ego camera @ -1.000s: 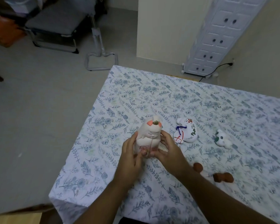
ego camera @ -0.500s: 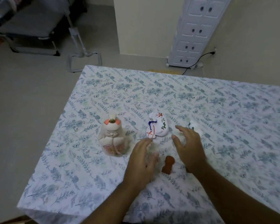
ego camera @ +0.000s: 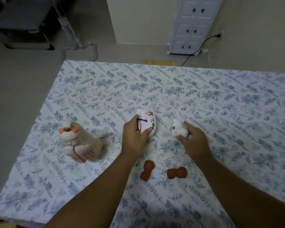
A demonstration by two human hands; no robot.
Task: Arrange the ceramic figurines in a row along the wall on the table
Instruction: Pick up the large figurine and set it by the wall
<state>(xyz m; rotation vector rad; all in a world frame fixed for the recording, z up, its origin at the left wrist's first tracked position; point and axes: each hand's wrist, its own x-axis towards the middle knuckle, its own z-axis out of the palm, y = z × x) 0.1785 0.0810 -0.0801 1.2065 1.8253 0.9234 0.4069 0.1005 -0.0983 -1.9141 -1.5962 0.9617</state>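
A tall cream figurine [ego camera: 80, 143] with pink ears stands at the left of the table. My left hand [ego camera: 135, 135] grips a flat white figurine [ego camera: 149, 122] painted with flowers and a purple cord, lying mid-table. My right hand [ego camera: 193, 140] closes around a small white figurine [ego camera: 178, 129] to its right. Two brown figurines, one [ego camera: 146, 170] and another [ego camera: 177, 172], lie on the cloth between my forearms.
The table wears a white cloth with blue leaf print [ego camera: 155, 89]. Its left edge drops to a grey floor. Beyond the far edge stand a white drawer cabinet [ego camera: 192, 25], a cream wall and a black cable [ego camera: 197, 50]. A metal-framed chair [ego camera: 23, 22] sits far left.
I set the tall figurine down at the left and let go. Both hands moved right and forward, and now close on the flat white figurine and the small white one.
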